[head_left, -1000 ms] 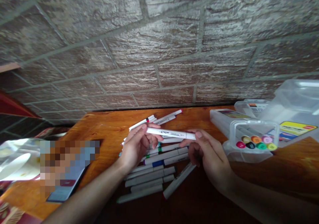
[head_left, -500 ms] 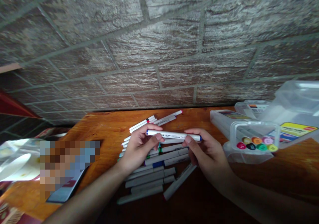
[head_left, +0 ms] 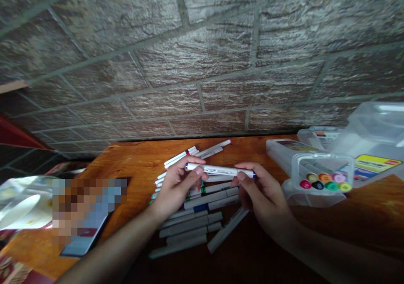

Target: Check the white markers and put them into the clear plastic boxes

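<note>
A white marker with blue ends (head_left: 221, 171) is held level between my two hands, above a spread of other markers. My left hand (head_left: 179, 183) pinches its left end between thumb and fingers. At the other end, the thumb and fingers of my right hand (head_left: 260, 189) close on the marker near its cap. Beneath lie several white and grey markers (head_left: 186, 226) in a rough column on the wooden table, some partly hidden by my hands. One marker (head_left: 227, 230) lies slanted below my right hand.
To the right, a clear plastic case (head_left: 322, 157) holds several markers with coloured ends. A larger clear case (head_left: 375, 141) with a yellow label stands behind it. At left are a phone or tablet (head_left: 80, 246), partly blurred out, and a clear plastic bag (head_left: 27, 204). A stone-patterned wall (head_left: 202, 65) borders the table (head_left: 126, 162).
My hands keep hold of the marker at both ends. The left thumb has shifted slightly up and left, and the right thumb slightly to the right, along it.
</note>
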The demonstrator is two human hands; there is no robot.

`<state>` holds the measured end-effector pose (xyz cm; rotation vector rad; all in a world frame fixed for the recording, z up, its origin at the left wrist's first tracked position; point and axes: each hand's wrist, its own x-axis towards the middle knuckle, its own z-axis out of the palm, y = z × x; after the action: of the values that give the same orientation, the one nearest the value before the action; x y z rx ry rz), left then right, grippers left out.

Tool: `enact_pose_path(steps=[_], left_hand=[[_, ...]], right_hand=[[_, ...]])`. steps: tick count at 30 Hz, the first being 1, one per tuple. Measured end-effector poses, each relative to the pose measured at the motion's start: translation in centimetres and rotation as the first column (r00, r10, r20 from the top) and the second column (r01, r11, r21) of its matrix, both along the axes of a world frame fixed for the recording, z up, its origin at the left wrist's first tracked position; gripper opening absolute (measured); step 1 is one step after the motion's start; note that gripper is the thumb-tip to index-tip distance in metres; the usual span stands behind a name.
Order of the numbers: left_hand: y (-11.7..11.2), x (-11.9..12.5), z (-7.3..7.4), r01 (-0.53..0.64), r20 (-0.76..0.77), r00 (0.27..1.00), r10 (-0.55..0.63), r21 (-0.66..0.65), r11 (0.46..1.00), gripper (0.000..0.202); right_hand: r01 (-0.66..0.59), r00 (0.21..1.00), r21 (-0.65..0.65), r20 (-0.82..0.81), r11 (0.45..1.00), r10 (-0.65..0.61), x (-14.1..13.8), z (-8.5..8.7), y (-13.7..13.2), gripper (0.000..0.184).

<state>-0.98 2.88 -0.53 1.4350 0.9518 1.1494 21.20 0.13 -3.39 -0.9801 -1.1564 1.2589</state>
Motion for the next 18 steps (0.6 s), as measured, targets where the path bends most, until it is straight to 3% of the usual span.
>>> enact_pose_path(steps=[11, 18], left_hand=[[0.21, -0.14, -0.28, 0.066, 0.117, 0.991, -0.062, -0.031, 0.997, 0.021], [0.13, 0.18, 0.03, 0.062, 0.207, 0.977, -0.044, -0.078, 0.995, 0.031]], right_hand=[[0.023, 0.997, -0.003, -0.069, 1.0, -0.023, -0.09, -0.06, 0.0, 0.026], [0.015, 0.993, -0.022, -0.117, 1.0, -0.017, -0.1, -0.03, -0.03, 0.028]])
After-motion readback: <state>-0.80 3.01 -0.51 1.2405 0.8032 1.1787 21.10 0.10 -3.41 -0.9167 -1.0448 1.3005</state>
